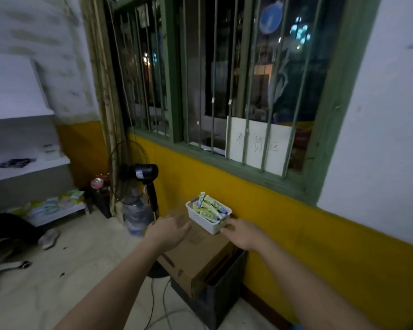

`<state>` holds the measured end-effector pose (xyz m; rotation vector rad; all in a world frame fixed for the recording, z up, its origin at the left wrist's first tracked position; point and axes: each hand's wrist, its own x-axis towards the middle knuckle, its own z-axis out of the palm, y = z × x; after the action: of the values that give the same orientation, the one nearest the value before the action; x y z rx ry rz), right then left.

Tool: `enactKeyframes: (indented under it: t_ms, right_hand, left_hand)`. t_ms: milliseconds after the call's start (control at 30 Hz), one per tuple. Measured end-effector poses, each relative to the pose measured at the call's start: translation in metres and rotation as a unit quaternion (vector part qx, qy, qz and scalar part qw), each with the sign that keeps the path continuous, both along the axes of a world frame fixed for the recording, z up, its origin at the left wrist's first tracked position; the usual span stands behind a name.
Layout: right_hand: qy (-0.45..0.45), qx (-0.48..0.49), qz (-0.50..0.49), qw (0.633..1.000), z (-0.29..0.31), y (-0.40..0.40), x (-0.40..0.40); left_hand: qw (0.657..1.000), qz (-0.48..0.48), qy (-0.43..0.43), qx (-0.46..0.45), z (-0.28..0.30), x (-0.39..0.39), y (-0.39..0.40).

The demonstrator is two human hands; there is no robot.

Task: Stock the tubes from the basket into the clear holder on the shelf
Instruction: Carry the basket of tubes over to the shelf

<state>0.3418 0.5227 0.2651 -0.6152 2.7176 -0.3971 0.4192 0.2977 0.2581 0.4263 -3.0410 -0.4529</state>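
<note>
A small white basket (206,221) sits on a cardboard box (196,256) against the yellow wall, filled with several green-and-white tubes (210,207). My left hand (168,231) hovers just left of the basket, fingers spread, holding nothing. My right hand (242,234) is at the basket's near right corner, fingertips touching or almost touching its rim; a firm grip cannot be made out. White shelves (26,166) stand at the far left. No clear holder can be made out on them.
The box rests on a dark crate (215,298). A black standing fan (144,177) and a water jug (136,214) stand left of the box, with cables across the floor. A barred window is above. A shoe and a chair base lie at lower left.
</note>
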Motion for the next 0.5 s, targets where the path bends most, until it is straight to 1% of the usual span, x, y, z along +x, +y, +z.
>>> enactKeyframes:
  t_ms: [33, 133, 167, 267, 367, 500]
  right_hand:
    - [-0.014, -0.005, -0.008, 1.000, -0.008, -0.011, -0.010]
    - [-0.044, -0.060, -0.057, 0.996, -0.037, -0.038, -0.042]
    - [-0.062, -0.065, -0.079, 0.993, -0.048, -0.046, -0.051]
    - [-0.116, -0.047, -0.140, 0.982, -0.082, -0.067, -0.076]
    - [-0.149, -0.060, -0.186, 0.969, -0.113, -0.085, -0.112]
    - [-0.179, -0.109, -0.200, 0.957, -0.145, -0.114, -0.161]
  left_hand:
    - [1.000, -0.013, -0.005, 0.009, -0.009, -0.010, -0.016]
    - [0.999, -0.031, -0.002, 0.044, -0.039, -0.041, -0.057]
    - [0.998, -0.032, -0.011, 0.049, -0.049, -0.053, -0.068]
    - [0.994, -0.048, -0.082, 0.045, -0.076, -0.090, -0.089]
    - [0.990, -0.077, -0.096, 0.062, -0.096, -0.131, -0.102]
    - [0.987, -0.098, -0.106, 0.074, -0.120, -0.186, -0.124]
